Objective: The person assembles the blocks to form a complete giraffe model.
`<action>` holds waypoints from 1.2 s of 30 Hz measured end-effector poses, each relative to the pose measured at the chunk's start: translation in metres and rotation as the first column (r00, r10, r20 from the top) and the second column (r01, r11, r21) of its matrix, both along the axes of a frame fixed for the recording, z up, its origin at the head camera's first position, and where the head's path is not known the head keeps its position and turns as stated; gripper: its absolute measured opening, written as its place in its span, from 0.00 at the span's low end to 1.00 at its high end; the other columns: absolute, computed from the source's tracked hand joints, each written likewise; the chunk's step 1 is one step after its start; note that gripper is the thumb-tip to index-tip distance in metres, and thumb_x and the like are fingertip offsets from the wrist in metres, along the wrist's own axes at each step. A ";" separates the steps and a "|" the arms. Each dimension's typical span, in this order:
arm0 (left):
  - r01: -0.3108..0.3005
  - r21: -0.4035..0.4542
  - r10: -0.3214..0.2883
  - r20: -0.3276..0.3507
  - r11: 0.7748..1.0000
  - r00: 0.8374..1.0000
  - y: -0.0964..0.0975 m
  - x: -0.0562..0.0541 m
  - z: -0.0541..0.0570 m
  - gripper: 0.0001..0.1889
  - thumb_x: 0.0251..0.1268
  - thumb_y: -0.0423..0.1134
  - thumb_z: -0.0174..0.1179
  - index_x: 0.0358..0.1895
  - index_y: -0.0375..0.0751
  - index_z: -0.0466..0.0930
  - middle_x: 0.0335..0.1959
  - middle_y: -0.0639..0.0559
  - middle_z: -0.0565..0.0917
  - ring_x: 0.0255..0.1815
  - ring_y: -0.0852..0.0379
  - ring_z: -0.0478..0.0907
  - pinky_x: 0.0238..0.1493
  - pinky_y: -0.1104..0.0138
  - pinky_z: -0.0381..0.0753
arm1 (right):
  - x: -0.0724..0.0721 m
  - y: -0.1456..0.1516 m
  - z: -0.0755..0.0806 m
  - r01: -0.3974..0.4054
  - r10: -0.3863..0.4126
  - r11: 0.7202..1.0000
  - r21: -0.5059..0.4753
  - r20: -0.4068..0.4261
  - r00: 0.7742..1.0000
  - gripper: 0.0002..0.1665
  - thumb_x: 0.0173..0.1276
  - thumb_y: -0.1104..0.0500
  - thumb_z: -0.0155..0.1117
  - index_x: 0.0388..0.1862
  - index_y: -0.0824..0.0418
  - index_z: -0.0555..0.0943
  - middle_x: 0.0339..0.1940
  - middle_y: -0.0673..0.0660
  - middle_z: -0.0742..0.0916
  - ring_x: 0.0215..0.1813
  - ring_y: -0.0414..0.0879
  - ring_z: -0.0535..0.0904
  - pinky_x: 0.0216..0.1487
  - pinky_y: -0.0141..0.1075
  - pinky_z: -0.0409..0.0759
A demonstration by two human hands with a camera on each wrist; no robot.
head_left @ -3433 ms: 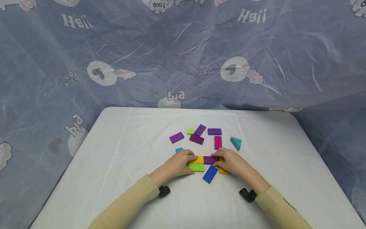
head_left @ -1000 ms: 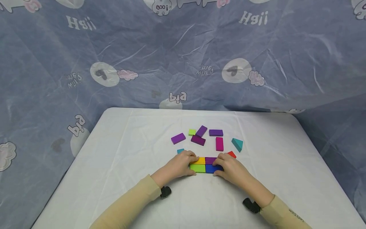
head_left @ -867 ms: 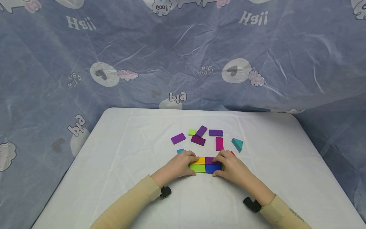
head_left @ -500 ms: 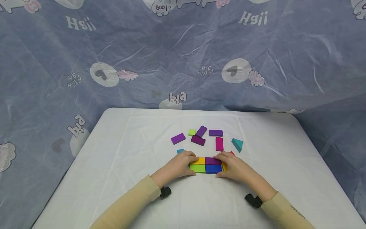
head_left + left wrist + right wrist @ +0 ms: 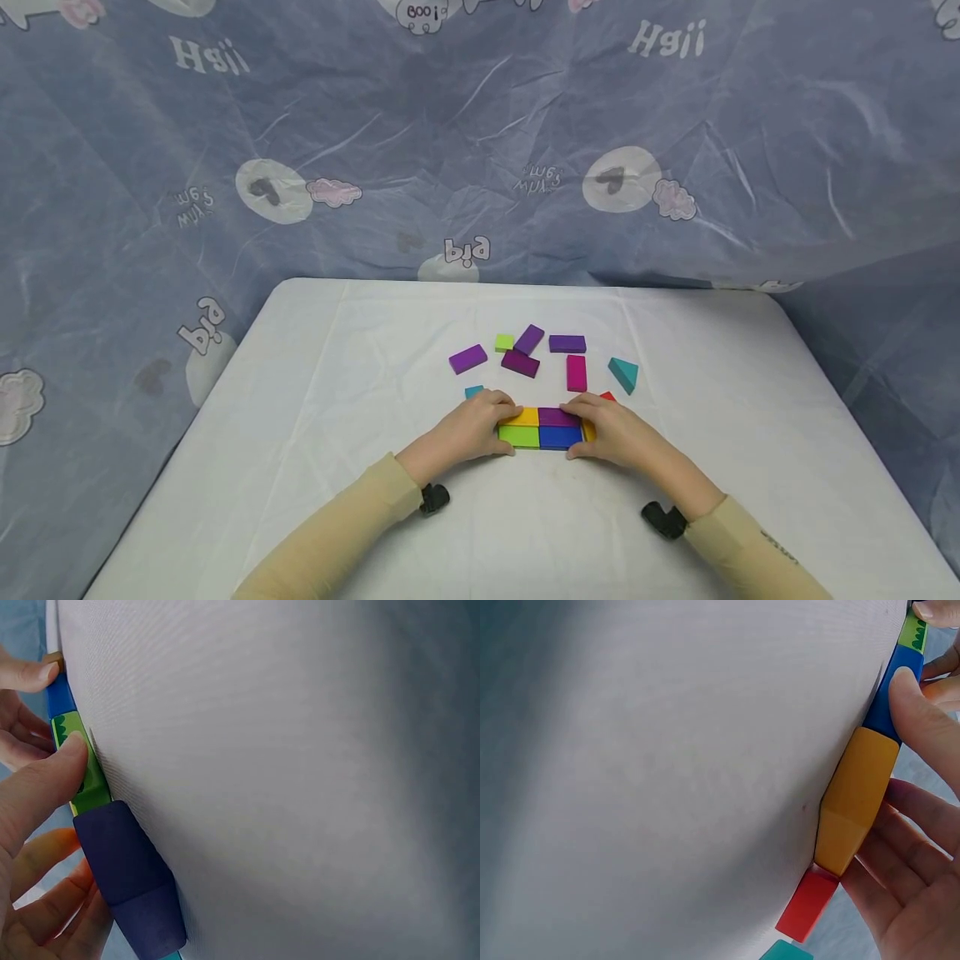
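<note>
A tight two-row group of blocks lies on the white table: a yellow block [image 5: 528,417] and a purple block [image 5: 555,417] behind, a lime green block [image 5: 519,437] and a blue block [image 5: 560,437] in front. My left hand [image 5: 465,427] grips the left end, thumb on the green block's near face, fingertip at the yellow one. At the right end, my right hand [image 5: 618,429] has its thumb against the blue block and a finger at the purple one. A dark navy block [image 5: 127,870] adjoins the green at left. Under the right palm sits an orange-yellow block [image 5: 855,795].
Past the orange-yellow block lie a red block [image 5: 808,900] and a teal triangular block [image 5: 624,375]. Behind the group are several loose blocks, including a magenta one [image 5: 576,373], a violet one [image 5: 468,359] and a small lime one [image 5: 504,342]. A light blue block [image 5: 473,392] shows behind the left hand.
The blue block, lying askew in front 3.4 seconds ago, now sits square beside the green one. In the last second my right hand shifted slightly right; the left stayed put.
</note>
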State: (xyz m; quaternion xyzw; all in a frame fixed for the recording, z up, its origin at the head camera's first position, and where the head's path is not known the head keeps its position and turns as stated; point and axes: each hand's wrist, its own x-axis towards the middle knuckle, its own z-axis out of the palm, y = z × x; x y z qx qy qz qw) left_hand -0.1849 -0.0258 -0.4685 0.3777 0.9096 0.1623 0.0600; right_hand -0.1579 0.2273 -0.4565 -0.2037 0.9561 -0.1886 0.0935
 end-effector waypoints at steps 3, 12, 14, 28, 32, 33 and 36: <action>-0.002 0.000 0.002 0.003 1.000 1.000 0.000 0.000 -0.001 0.32 0.53 0.50 0.74 0.62 0.41 0.80 0.55 0.48 0.82 0.54 0.54 0.78 0.61 0.68 0.78 | 0.000 0.001 0.000 -0.001 0.001 1.000 -0.010 0.004 1.000 0.38 0.53 0.47 0.79 0.61 0.62 0.80 0.59 0.60 0.83 0.61 0.57 0.78 0.61 0.53 0.78; -0.008 0.006 0.008 0.017 1.000 1.000 0.001 0.001 -0.001 0.32 0.54 0.49 0.74 0.62 0.41 0.79 0.56 0.48 0.82 0.55 0.54 0.78 0.60 0.67 0.78 | 0.000 0.002 -0.002 -0.004 0.004 1.000 -0.022 0.004 1.000 0.38 0.54 0.47 0.78 0.61 0.61 0.80 0.59 0.59 0.83 0.62 0.57 0.77 0.62 0.52 0.78; -0.011 0.004 0.011 0.017 1.000 1.000 0.001 0.001 -0.001 0.32 0.54 0.49 0.74 0.63 0.41 0.79 0.56 0.48 0.82 0.55 0.54 0.78 0.61 0.67 0.78 | 0.000 0.002 -0.002 -0.006 0.006 1.000 -0.021 0.002 1.000 0.38 0.54 0.47 0.78 0.62 0.61 0.80 0.59 0.59 0.83 0.63 0.57 0.77 0.62 0.53 0.77; -0.012 -0.006 0.013 0.019 1.000 1.000 0.002 0.000 0.001 0.32 0.54 0.49 0.74 0.63 0.42 0.79 0.56 0.48 0.81 0.56 0.53 0.77 0.62 0.66 0.77 | 0.000 0.003 -0.001 0.011 -0.011 1.000 -0.017 0.021 1.000 0.38 0.54 0.46 0.78 0.63 0.60 0.80 0.60 0.59 0.82 0.64 0.58 0.76 0.62 0.53 0.77; -0.007 -0.008 0.007 0.016 1.000 1.000 0.002 0.000 0.001 0.32 0.55 0.49 0.74 0.63 0.42 0.79 0.56 0.48 0.81 0.56 0.53 0.77 0.62 0.66 0.77 | 0.000 0.003 0.001 0.013 -0.012 1.000 -0.025 0.033 0.999 0.40 0.54 0.45 0.78 0.63 0.61 0.79 0.62 0.60 0.81 0.65 0.59 0.75 0.63 0.54 0.77; -0.005 -0.012 0.006 0.014 1.000 1.000 0.002 0.000 0.001 0.32 0.55 0.49 0.73 0.63 0.42 0.78 0.56 0.48 0.81 0.56 0.53 0.77 0.62 0.66 0.77 | 0.001 0.004 0.001 0.012 -0.011 1.000 -0.029 0.032 0.999 0.41 0.54 0.45 0.78 0.64 0.61 0.79 0.63 0.60 0.81 0.66 0.59 0.74 0.63 0.54 0.77; -0.002 -0.025 0.003 0.009 1.000 1.000 0.002 -0.001 -0.001 0.32 0.55 0.50 0.73 0.64 0.42 0.78 0.56 0.48 0.81 0.56 0.53 0.77 0.62 0.67 0.77 | 0.003 0.008 0.004 0.014 -0.014 0.999 -0.035 0.007 1.000 0.42 0.53 0.44 0.78 0.64 0.61 0.78 0.63 0.61 0.80 0.66 0.60 0.74 0.63 0.55 0.76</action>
